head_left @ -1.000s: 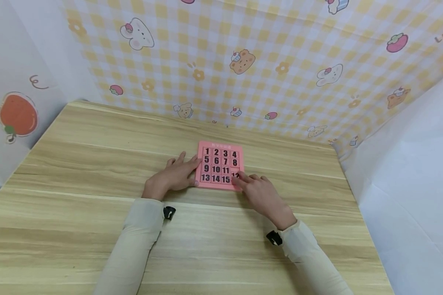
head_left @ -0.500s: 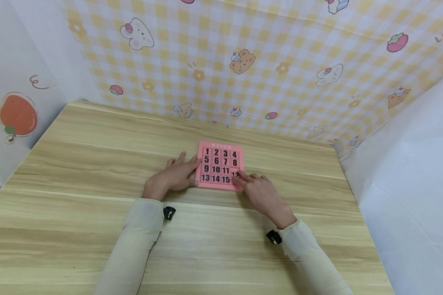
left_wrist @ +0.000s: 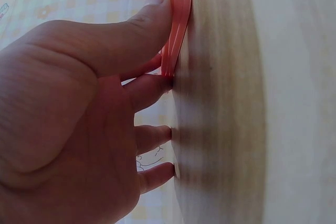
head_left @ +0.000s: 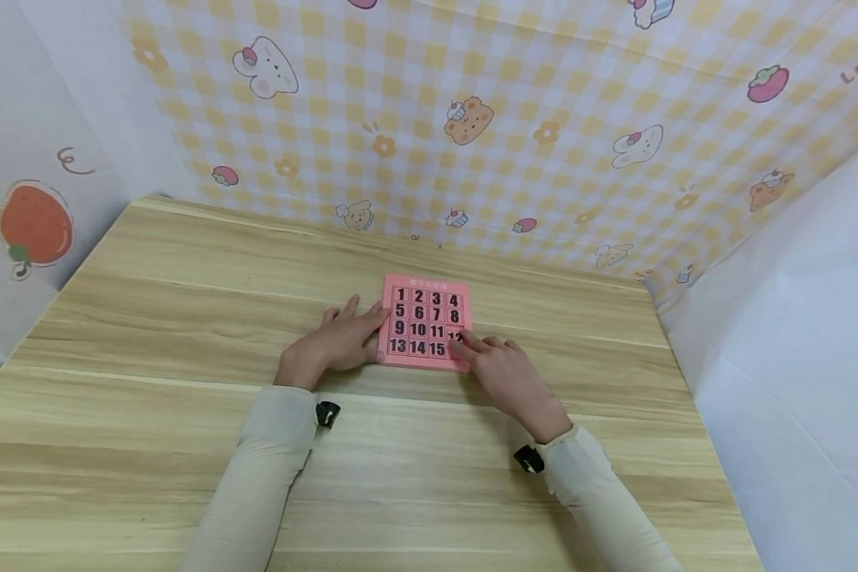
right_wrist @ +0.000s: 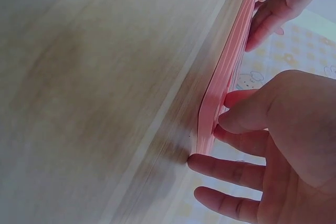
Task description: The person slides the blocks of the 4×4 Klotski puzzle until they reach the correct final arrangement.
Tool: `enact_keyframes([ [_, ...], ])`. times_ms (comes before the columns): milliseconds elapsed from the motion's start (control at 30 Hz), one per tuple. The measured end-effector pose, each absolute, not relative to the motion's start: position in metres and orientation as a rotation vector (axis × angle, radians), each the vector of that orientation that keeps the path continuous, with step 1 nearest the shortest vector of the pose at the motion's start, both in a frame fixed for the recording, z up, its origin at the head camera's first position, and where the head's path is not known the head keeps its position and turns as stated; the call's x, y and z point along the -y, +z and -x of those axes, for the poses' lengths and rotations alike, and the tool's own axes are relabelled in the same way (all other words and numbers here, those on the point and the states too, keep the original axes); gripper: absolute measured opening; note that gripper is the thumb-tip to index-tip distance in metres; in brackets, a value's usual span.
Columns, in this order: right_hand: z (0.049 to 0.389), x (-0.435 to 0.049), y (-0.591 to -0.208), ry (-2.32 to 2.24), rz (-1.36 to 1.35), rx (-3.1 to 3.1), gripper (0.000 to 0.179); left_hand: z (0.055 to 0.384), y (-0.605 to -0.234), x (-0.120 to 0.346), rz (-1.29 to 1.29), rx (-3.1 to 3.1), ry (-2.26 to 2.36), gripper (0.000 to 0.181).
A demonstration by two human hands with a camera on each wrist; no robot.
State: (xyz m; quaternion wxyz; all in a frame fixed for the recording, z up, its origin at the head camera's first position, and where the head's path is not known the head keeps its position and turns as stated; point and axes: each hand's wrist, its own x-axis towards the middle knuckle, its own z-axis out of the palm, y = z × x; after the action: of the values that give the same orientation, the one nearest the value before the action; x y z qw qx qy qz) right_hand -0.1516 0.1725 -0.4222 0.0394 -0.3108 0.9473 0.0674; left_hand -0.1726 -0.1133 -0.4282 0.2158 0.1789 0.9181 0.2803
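A pink sliding number puzzle [head_left: 427,361] lies flat on the table, its numbered tiles facing up. My left hand [head_left: 338,338] holds the puzzle's left side, with the thumb at the near corner and a finger farther up the edge. In the left wrist view, the thumb [left_wrist: 157,3] lies against the pink rim. At the lower right of the puzzle, my right hand [head_left: 504,373] touches the tile marked 12 [head_left: 454,338] with thumb and index finger. That tile sits lower than the 11 beside it, and the fingers partly cover it. Other right-hand fingers [right_wrist: 226,171] extend past the puzzle's edge.
The wood-grain table [head_left: 400,492] extends around the puzzle on all sides. Behind it hangs a yellow checked cloth [head_left: 415,119] with cartoon prints. White sheets stand at the left [head_left: 79,103] and right [head_left: 801,342].
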Motion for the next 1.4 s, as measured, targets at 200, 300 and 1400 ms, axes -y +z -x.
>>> enact_keyframes([
  [200,0.1523,-0.1723,-0.4234,0.21,0.94,-2.906,0.045,0.1725,-0.4283,0.113,-0.498,-2.547,0.777,0.078],
  [300,0.1525,-0.1717,-0.4232,0.207,0.931,-2.904,0.044,0.1723,-0.4278,0.1129,-0.498,-2.547,0.777,0.078],
  [1400,0.157,-0.1688,-0.4219,0.21,0.92,-2.897,0.042,0.1731,-0.4289,0.1137,-0.524,-2.555,0.778,0.077],
])
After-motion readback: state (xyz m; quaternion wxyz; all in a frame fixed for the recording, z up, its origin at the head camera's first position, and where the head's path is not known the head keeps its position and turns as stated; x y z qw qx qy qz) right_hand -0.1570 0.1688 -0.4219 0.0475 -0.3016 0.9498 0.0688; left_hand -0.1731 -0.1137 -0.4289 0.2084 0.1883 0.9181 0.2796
